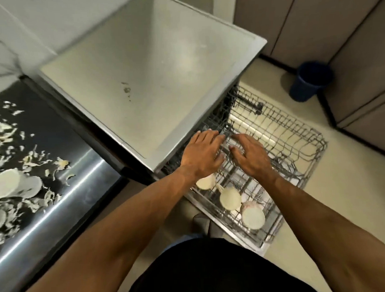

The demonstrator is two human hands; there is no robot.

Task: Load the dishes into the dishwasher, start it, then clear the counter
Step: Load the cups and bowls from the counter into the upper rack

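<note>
A grey wire dishwasher rack (296,142) is pulled out over the floor from under a steel counter (154,81). Both hands reach into its near left part. My left hand (201,154) lies palm down on the wires beside the counter's corner, fingers spread. Just to its right, my right hand (251,157) is also palm down with fingers loosely bent over the wires. Neither hand plainly holds anything. White cups (230,198) and a small bowl (253,218) sit upside down in the rack's near end. More white dishes (16,184) lie on the dark counter at the left.
Pale food scraps (35,158) are scattered over the dark steel counter at the left. A dark blue bin (309,80) stands on the floor at the far right beside grey cabinet doors (358,52). The rack's far half holds nothing.
</note>
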